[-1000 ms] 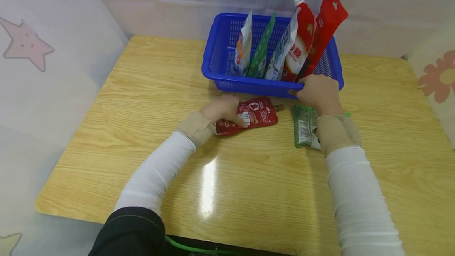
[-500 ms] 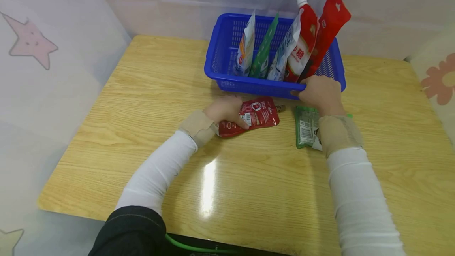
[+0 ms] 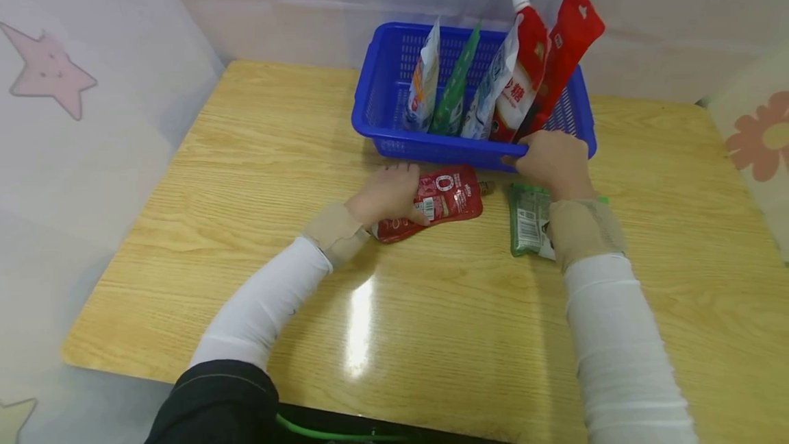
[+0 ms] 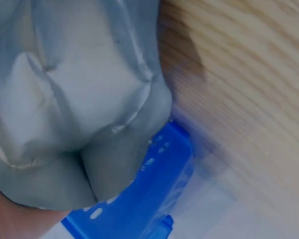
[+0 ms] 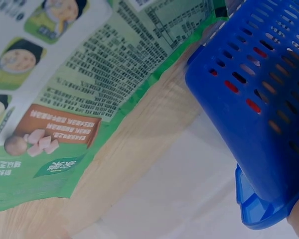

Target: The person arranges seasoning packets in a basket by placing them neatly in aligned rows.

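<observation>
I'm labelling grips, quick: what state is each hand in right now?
Left hand: closed, holding the red pouch in front of the basket.
Right hand: closed, holding the basket's near rim.

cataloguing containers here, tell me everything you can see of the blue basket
The blue basket looks like plastic, rectangular and open-topped, with slotted walls. It stands upright at the back of the wood-grain table, holding five packets that stand or lean. The right hand grips its near rim.

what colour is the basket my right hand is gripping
Blue: the rectangular slotted plastic basket shows best in the head view.
</observation>
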A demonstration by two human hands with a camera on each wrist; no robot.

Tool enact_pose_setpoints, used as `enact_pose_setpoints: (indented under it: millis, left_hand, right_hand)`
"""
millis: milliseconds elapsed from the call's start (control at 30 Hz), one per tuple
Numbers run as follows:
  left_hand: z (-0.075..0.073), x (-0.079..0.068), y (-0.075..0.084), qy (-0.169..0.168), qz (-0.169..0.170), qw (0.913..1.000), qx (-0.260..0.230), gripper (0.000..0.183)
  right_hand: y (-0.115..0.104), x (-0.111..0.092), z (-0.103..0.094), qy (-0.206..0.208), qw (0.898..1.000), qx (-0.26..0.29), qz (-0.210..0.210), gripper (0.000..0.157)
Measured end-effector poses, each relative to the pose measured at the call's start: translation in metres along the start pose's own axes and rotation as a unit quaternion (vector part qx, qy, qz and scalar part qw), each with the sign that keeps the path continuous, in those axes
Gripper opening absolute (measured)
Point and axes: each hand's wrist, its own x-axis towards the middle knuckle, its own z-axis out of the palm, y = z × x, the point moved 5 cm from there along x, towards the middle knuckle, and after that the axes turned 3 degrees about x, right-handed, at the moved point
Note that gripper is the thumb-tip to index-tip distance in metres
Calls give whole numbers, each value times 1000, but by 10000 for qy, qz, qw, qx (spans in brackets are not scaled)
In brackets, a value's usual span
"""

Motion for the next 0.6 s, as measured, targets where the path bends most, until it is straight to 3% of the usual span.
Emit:
enact_pose_setpoints:
  millis: [300,500,600]
  left_hand:
    - [-14,-6,6,28,-132,9999,11,77]
    - [-20,-10,1,50,-81,9995,-288,70]
    - [-22,-12,-2,261,71,9977,-620,68]
  right_hand:
    - [0,0,-1,-11,9999,-170,-30,57]
    - [-1,0,-2,-30,9998,-181,-31,58]
    - [-1,0,-1,-25,9999,-108,-33,57]
